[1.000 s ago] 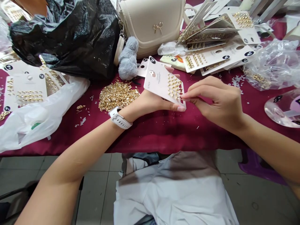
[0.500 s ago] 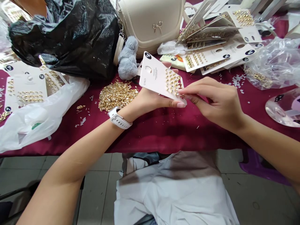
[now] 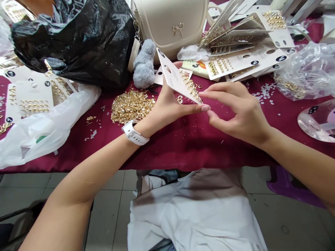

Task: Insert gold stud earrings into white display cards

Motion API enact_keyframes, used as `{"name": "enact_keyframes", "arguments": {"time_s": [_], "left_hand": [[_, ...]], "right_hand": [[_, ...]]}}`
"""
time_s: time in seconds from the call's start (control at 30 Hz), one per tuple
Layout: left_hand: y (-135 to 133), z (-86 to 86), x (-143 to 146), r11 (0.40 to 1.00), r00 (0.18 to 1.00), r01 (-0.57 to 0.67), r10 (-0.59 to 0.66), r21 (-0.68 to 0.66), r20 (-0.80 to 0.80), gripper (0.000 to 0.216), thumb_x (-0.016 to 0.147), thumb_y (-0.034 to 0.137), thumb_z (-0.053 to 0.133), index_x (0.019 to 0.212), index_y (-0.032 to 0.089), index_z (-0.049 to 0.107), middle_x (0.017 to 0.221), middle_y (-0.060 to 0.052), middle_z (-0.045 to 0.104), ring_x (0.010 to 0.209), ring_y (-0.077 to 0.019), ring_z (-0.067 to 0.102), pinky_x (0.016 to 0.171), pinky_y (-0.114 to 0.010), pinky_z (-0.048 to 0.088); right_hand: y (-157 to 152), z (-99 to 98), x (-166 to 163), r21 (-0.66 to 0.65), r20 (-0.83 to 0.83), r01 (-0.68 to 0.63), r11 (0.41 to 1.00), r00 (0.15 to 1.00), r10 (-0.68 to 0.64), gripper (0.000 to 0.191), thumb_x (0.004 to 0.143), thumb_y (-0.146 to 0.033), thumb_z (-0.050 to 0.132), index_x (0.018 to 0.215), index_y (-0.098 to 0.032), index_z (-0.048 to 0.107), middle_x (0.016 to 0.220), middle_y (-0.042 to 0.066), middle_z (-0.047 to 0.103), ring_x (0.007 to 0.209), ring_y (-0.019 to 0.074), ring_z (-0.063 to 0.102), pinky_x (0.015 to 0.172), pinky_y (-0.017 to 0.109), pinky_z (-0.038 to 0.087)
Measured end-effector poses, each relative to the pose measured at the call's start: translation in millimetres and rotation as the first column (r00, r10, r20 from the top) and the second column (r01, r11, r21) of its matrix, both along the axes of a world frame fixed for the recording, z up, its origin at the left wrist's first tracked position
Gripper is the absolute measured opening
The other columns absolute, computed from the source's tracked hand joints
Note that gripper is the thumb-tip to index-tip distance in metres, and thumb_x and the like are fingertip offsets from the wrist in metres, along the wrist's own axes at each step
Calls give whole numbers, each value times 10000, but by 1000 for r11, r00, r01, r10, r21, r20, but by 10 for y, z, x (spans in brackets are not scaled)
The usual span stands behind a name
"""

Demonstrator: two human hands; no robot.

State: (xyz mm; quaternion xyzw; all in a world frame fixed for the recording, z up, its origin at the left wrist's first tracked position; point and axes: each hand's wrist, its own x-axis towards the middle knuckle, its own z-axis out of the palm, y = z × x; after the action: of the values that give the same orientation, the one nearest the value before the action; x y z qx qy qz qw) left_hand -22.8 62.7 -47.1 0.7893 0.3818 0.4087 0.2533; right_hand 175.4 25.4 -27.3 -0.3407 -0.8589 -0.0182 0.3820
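Note:
My left hand (image 3: 171, 104), with a white watch (image 3: 135, 133) on its wrist, is closed on a white earring card (image 3: 174, 78). The card tilts steeply, its face turned to the right, with rows of gold earrings (image 3: 192, 89) along it. My left thumb presses on its lower corner. Right beside that corner is my right hand (image 3: 239, 109), thumb and fingers apart, nothing visible between them. Some gold hoops (image 3: 179, 99) lie on the cloth behind the card. A heap of small gold pieces (image 3: 132, 106) lies left of my left hand.
Stacked earring cards (image 3: 232, 64) stand at the back right, near a clear plastic bag (image 3: 307, 73). A cream handbag (image 3: 172, 17) with a grey plush charm (image 3: 144, 64) and a black plastic bag (image 3: 75, 42) line the back. More cards (image 3: 32, 96) and a white bag (image 3: 52, 129) lie left.
My left hand has turned the card more edge-on. My right thumb and fingers have parted and come away from the card's lower edge.

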Motion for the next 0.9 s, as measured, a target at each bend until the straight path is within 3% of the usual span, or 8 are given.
{"name": "enact_keyframes", "arguments": {"time_s": [0.13,0.27,0.33,0.43,0.5,0.63,0.73,0.9], "left_hand": [[-12,-25,25,995,997,-31,37,94,-63,929,780,523,685,1447,339,64,1383,-113,341,1283,-250,450,1004,-382,470],[32,-67,24,987,990,-53,72,150,-124,936,768,608,647,1452,290,93,1344,-135,387,1248,-281,468,978,-396,472],[75,-81,10,989,989,-50,68,137,-129,931,730,662,644,1432,272,172,1289,-130,446,1222,-288,484,979,-408,468],[133,-89,-16,995,993,-20,32,100,-115,897,678,736,620,1371,262,303,1236,-113,496,1219,-290,480,1018,-423,440],[155,-103,-33,996,993,-9,18,85,-114,899,647,759,623,1342,258,352,1227,-110,504,1231,-301,466,1043,-435,420],[155,-163,-52,992,992,-67,78,110,-95,995,582,748,687,1365,261,314,1273,-127,451,1265,-320,423,1037,-446,425],[111,-165,-43,983,986,-117,132,145,-98,869,639,664,721,1316,260,357,1285,-135,424,1239,-290,439,970,-409,477],[-21,-46,18,967,972,-148,181,208,-149,374,807,477,670,1051,225,542,1123,-86,491,1045,-199,545,839,-315,527]], "right_hand": [[-21,-61,-57,-49,-83,34,998,996,-38,251,841,-192,595,1054,-118,704,1022,126,716,967,226,664,884,356,528],[-53,-53,-94,-296,-184,19,955,980,-76,257,819,-214,616,1053,-190,718,1011,49,740,917,211,690,866,351,543],[-61,-39,-108,-476,-275,-37,879,955,-109,241,798,-231,644,1021,-220,733,996,15,745,921,206,694,885,346,542],[-51,-28,-126,-688,-469,-235,686,866,-174,219,758,-292,709,968,-238,746,971,-8,748,933,200,694,911,346,544],[-27,-30,-132,-726,-586,-376,575,777,-232,253,718,-326,755,952,-229,747,975,2,746,942,206,693,928,362,543],[53,-51,-132,-721,-683,-531,444,654,-325,219,710,-311,766,895,-195,747,986,35,742,980,219,686,977,392,523],[118,-85,-121,-725,-687,-561,400,624,-372,150,719,-269,747,843,-185,734,967,48,743,991,222,686,989,404,521],[176,-138,-102,-741,-672,-549,387,603,-431,71,755,-220,684,821,-225,710,984,12,743,1028,187,675,1000,374,518]]}}
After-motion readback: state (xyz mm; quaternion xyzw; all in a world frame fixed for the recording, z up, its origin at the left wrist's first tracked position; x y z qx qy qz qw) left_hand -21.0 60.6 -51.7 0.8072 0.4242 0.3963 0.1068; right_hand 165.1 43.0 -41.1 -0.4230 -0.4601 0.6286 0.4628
